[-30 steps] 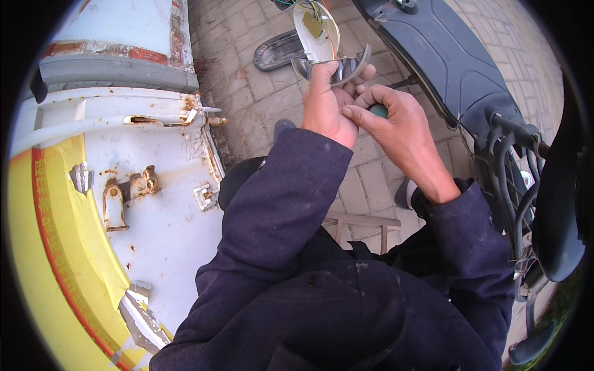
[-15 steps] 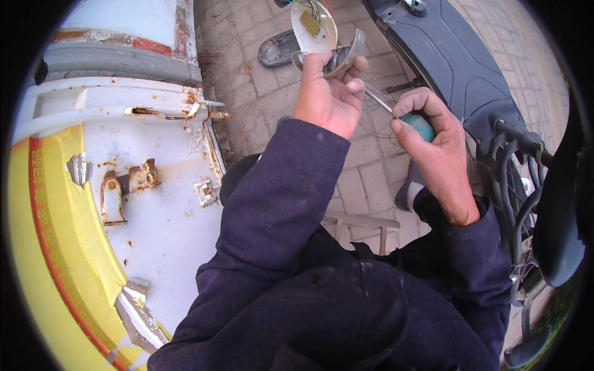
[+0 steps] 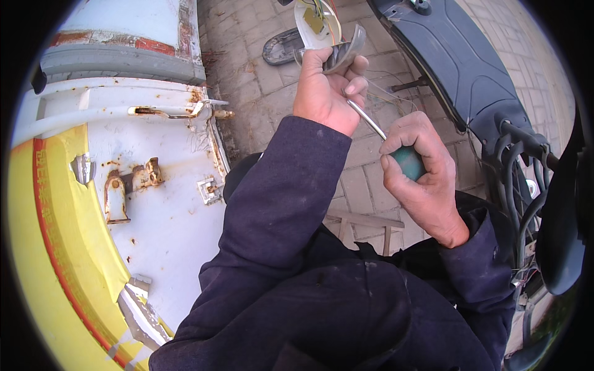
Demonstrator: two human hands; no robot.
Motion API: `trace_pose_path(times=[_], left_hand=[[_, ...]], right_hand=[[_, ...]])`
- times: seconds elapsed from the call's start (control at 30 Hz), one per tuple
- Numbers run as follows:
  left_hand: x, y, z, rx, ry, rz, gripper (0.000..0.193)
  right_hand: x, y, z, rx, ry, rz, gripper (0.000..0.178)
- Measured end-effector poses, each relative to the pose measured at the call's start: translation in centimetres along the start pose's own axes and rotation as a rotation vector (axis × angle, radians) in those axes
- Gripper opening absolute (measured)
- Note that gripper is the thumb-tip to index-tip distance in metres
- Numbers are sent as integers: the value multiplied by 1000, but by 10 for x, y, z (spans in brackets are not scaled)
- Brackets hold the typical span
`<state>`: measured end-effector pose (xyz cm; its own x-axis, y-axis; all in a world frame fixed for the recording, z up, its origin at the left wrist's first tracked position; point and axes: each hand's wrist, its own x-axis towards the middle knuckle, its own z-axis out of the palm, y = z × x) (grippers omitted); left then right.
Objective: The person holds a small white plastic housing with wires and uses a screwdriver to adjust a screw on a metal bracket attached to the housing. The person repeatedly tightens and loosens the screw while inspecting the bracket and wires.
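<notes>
My left hand (image 3: 328, 93) grips a clear curved plastic cover (image 3: 354, 48), palm turned up. Dark parts inside that cover are partly hidden by my fingers. Just beyond it hangs a white plastic shell (image 3: 307, 36) holding a small yellowish circuit board (image 3: 314, 21) and several thin wires (image 3: 334, 15). In my right hand (image 3: 424, 179) is a screwdriver (image 3: 406, 162), its round green handle clasped between thumb and curled fingers. The metal shaft points up and left, its tip at my left palm by the bent fingertips. Whether anything small sits at the tip, I cannot tell.
A dark scooter body (image 3: 448, 55) stands on the right with tubes and cables. At left is a rusty white metal panel (image 3: 167, 229) with latches and a yellow sheet (image 3: 68, 216). A black oval part (image 3: 281, 48) and a wooden frame (image 3: 365, 219) rest on paving.
My right hand has drawn down and slightly left with the screwdriver. Its tip has shifted from beside my left fingers to my left palm. My left hand keeps its hold.
</notes>
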<state>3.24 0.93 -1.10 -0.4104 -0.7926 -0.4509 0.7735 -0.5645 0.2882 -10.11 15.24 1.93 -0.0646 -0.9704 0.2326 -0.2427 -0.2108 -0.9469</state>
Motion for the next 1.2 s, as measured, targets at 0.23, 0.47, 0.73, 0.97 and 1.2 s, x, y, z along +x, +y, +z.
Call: trace_pose_path(times=[0.23,0.47,0.73,0.97,1.2], left_hand=[[-3,-5,6,86,18,9,32],[-6,-3,5,84,-2,-17,40],[-3,-8,7,107,53,63,38],[-1,-10,6,79,88,64,33],[-1,-12,5,131,65,82,35]], right_hand=[[3,1,-3,23,6,83,18],[2,3,2,18,19,83,19],[0,5,1,-7,-26,36,22],[-1,7,3,-6,-6,25,22],[-2,9,2,-48,17,51,23]])
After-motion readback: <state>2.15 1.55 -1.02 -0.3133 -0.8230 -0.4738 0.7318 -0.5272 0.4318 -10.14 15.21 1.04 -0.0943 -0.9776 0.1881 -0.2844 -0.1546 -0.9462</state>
